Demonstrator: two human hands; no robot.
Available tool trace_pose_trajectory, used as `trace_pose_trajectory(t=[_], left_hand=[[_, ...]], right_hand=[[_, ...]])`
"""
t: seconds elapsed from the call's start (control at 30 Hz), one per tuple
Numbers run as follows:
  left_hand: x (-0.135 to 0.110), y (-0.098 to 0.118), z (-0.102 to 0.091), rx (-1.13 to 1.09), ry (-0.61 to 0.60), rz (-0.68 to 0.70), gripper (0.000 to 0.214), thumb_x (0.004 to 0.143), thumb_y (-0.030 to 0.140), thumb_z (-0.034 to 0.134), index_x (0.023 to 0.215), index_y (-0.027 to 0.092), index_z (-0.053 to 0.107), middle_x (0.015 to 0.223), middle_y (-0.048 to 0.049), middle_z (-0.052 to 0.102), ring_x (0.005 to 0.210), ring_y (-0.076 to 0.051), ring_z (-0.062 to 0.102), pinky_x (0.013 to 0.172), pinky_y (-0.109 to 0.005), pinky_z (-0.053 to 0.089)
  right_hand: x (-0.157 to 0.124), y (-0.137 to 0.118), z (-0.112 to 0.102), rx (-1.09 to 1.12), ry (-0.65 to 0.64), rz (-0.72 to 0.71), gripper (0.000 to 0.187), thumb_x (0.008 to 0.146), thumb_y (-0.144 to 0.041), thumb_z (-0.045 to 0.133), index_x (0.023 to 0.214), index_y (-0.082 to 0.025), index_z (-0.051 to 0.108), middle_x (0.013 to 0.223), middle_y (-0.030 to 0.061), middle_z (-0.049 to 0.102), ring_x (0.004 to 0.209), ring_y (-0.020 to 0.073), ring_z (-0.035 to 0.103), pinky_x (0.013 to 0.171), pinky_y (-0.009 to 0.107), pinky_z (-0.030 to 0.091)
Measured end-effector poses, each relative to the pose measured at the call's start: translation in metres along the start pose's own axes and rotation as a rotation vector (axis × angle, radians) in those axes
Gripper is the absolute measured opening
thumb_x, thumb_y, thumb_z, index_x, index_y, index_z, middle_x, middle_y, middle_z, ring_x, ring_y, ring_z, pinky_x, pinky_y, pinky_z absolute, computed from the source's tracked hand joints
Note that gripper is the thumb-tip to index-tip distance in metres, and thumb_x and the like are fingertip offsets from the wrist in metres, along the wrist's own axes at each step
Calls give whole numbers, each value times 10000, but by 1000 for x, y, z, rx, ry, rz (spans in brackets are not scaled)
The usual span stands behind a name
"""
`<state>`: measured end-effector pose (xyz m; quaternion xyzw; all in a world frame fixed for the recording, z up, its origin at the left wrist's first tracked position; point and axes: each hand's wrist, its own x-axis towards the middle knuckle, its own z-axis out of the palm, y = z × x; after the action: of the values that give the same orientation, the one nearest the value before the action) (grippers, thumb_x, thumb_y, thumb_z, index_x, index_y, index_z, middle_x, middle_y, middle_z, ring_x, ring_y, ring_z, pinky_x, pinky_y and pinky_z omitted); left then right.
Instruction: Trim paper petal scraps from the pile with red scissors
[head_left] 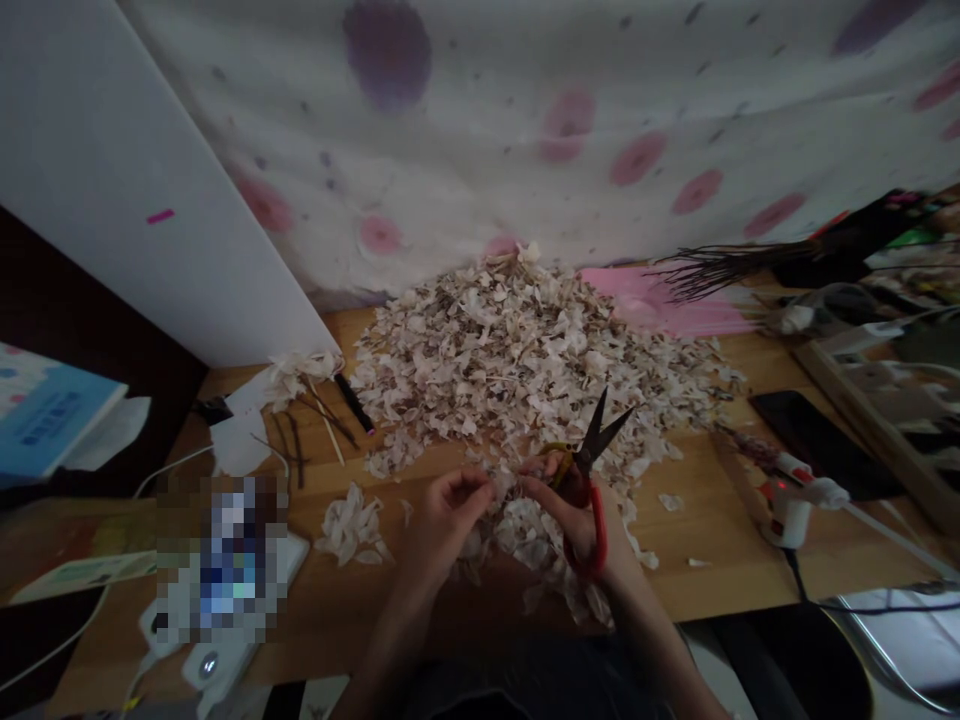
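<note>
My right hand (574, 515) is closed around red-handled scissors (598, 438), whose dark blades stand apart and point away from me. Its thumb and fingertips also come together near a pale, thin petal (504, 484). Close beside it, my left hand (451, 512) pinches at the same petal; the exact grip is blurred. Below both hands lies a loose heap of whitish dried petals (534, 535). A much larger mound of dried petals (495, 350) spreads behind them, and a small petal cluster (351, 524) lies left of my left hand.
On the left are a black marker (354, 403), a pale flower on a stick (300, 380) and a white power strip (225, 655). A glue gun (789, 505) with a cord and a dark phone (825, 443) lie at right. Pink sheeting (675, 305) lies behind.
</note>
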<state>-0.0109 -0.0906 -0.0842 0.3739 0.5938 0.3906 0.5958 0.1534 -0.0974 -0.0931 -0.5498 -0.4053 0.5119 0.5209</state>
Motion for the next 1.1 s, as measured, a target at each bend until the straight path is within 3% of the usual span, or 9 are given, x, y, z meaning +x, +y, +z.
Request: trace_pose_trajectory(t=[0.17,0.3,0.43,0.53,0.67,0.8,0.93,1.03,1.1], left_hand=[[1,-3,0,9,18,4,256,665,413,762,709,174,681,662,-5,656,640,-141,595,637,-250,462],[-2,-5,1,44,-24,27,196,717,366,750,700,182,685,695,-8,652,684,-149,596,663,-250,449],[-8,-2,4,52,-87,53,202,747,387,745,756,193,690,776,-22,674,772,-168,620,716,-254,456],[-12,1,5,29,-131,29,235,762,411,737,817,189,687,793,-29,687,756,-166,623,680,-249,456],[-16,2,5,11,-135,40,248,779,422,721,750,182,664,703,-3,648,674,-134,580,638,-232,432],[-14,8,4,-79,-69,50,236,741,403,747,727,189,648,669,17,624,652,-125,570,639,-230,432],[-9,27,0,-159,10,185,226,773,397,723,728,191,640,707,0,671,738,-149,626,744,-259,468],[-7,40,-1,-144,19,244,210,812,394,697,768,195,645,748,-10,702,794,-166,661,781,-272,480],[-8,45,1,-158,34,265,206,817,394,693,785,196,648,785,-18,713,829,-179,675,804,-283,487]], right_hand=[[1,2,-8,-124,96,-14,463,671,-504,831,710,-231,459,1047,131,694,879,275,649,724,374,515],[-4,-2,-5,-79,11,-13,456,706,-505,809,736,-235,443,887,77,695,809,236,648,725,348,517],[-7,-5,4,-23,-80,-5,455,717,-515,800,719,-232,444,725,-1,589,656,172,573,619,284,478],[-7,-6,8,6,-88,-4,465,732,-531,784,720,-234,427,706,-18,538,653,163,542,600,268,459],[-6,-7,10,36,-98,-7,451,744,-510,789,735,-233,434,718,-21,530,656,158,537,607,266,464],[-6,-2,8,42,-109,-28,365,854,-512,697,765,-229,485,736,0,567,658,163,556,615,271,482],[-15,9,-2,52,-232,-93,531,872,-748,494,1009,-244,592,1015,94,640,898,265,643,730,374,564],[-28,9,-7,-41,-382,-150,634,832,-774,535,1182,-250,597,1205,135,605,1128,336,579,959,467,500],[-34,3,-6,-226,-477,-212,720,859,-800,441,1289,-231,539,1245,151,585,1148,341,559,981,460,479]])
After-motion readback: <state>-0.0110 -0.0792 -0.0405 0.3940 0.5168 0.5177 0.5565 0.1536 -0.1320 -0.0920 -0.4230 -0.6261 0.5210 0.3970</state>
